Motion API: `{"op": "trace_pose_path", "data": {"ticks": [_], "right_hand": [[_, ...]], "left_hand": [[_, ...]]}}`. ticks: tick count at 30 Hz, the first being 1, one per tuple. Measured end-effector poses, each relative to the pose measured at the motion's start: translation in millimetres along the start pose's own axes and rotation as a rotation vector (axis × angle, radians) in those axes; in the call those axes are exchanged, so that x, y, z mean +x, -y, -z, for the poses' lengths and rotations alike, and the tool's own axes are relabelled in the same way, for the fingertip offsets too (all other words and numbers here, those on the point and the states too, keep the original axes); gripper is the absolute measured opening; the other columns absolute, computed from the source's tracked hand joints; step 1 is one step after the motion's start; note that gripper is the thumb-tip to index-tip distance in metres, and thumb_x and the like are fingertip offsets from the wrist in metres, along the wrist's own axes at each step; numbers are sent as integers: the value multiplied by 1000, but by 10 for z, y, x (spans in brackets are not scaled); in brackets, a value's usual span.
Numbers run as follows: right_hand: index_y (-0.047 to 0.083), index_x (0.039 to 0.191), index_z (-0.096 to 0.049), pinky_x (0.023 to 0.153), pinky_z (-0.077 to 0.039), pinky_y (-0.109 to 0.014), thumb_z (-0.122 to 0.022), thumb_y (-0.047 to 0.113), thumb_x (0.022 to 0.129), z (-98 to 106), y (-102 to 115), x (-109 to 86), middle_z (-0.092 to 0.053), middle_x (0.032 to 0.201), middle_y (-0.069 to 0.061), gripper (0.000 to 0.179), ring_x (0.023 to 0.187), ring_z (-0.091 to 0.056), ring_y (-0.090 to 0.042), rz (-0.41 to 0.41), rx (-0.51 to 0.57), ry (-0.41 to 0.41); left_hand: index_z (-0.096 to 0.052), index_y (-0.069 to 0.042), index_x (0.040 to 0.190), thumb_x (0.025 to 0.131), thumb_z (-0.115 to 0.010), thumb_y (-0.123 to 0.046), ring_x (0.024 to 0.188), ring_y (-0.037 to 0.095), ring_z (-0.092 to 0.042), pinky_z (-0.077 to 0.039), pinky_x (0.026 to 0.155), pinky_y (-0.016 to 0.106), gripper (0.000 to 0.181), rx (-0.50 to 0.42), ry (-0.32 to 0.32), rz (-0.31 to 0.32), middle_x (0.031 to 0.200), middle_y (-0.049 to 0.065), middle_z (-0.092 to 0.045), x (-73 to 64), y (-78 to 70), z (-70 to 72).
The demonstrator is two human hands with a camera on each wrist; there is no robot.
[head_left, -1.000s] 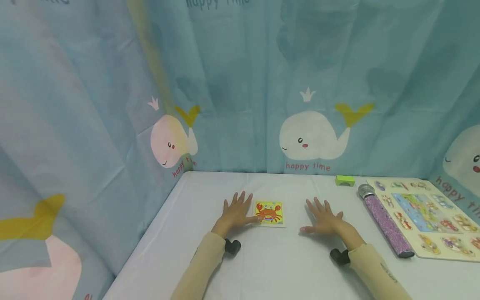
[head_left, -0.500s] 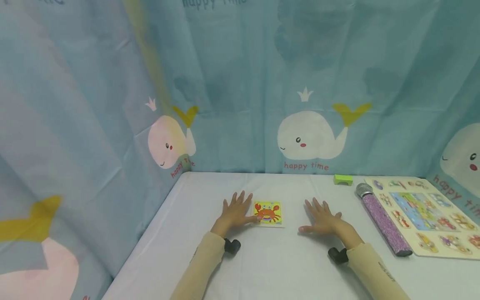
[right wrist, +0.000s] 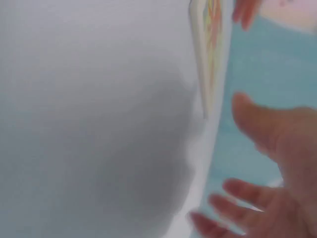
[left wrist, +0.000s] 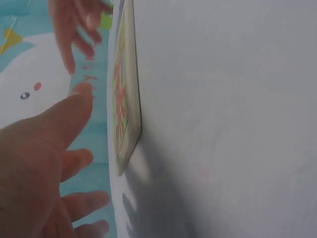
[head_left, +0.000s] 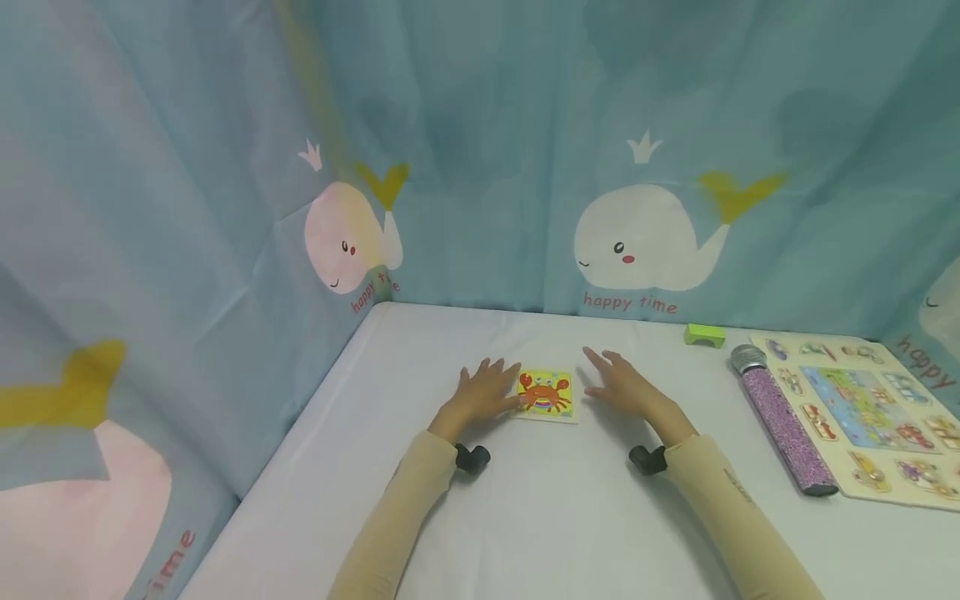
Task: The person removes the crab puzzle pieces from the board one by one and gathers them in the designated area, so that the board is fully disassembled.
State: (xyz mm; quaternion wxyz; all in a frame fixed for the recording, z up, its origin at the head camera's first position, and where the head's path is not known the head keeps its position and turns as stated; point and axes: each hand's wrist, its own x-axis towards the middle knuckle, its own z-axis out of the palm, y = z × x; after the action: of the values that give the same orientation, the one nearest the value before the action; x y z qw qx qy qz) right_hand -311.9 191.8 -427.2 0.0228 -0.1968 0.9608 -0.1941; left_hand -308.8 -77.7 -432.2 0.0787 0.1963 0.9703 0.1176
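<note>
A square puzzle board [head_left: 546,397] with an orange crab on yellow lies flat on the white table, its pale edge showing in the left wrist view. My left hand [head_left: 483,393] hovers at the board's left side, fingers spread and thumb toward it; in the left wrist view the thumb [left wrist: 64,116] stands apart from the table, above its shadow. My right hand [head_left: 628,387] is raised off the board's right side, fingers extended and thumb pointing to the board. In the right wrist view the right hand [right wrist: 277,168] is blurred and holds nothing.
To the right lies a purple glitter microphone [head_left: 787,425], against a large wooden picture puzzle [head_left: 855,492]. A green arch block [head_left: 705,336] sits near the back edge. A blue whale-print curtain [head_left: 480,250] hangs behind and left of the white table [head_left: 525,517].
My right hand has moved left toward the crab board and lifted. The left hand has risen a little off the table beside it. The head view has tilted down; the board stays put.
</note>
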Motion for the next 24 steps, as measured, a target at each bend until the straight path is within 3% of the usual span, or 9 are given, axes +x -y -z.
{"op": "trace_pose_path", "data": {"ticks": [3,6,14,24], "right_hand": [[5,136,-43,88,-45,-48,-62,17,87,32,106,180,-50,113,-24,53,99,-51,-34,59,-8,-63],[4,125,-53,79,-47,-40,-61,11,88,17,212,352,-52,96,-15,39,84,-51,-24,104,7,-56],[11,123,-55,85,-49,-38,-53,5,91,-117,449,642,-52,95,-11,33,84,-51,-21,106,41,92],[14,117,-57,85,-48,-39,-49,1,90,-255,531,742,-48,92,-9,31,83,-47,-20,184,36,105]], "left_hand": [[-29,-28,145,88,-48,-55,142,33,-12,-8,108,64,66,-15,41,-61,153,10,-20,25,-108,71],[-28,-34,144,87,-48,-58,143,32,-7,-6,109,63,65,7,84,-89,155,13,-13,69,-178,85],[-17,-44,143,84,-46,-65,144,27,1,-3,111,58,69,72,138,-32,156,13,0,182,-172,18],[-22,-40,144,85,-47,-62,144,29,-1,-2,111,58,67,38,168,-45,155,13,-3,131,-141,-26]]}}
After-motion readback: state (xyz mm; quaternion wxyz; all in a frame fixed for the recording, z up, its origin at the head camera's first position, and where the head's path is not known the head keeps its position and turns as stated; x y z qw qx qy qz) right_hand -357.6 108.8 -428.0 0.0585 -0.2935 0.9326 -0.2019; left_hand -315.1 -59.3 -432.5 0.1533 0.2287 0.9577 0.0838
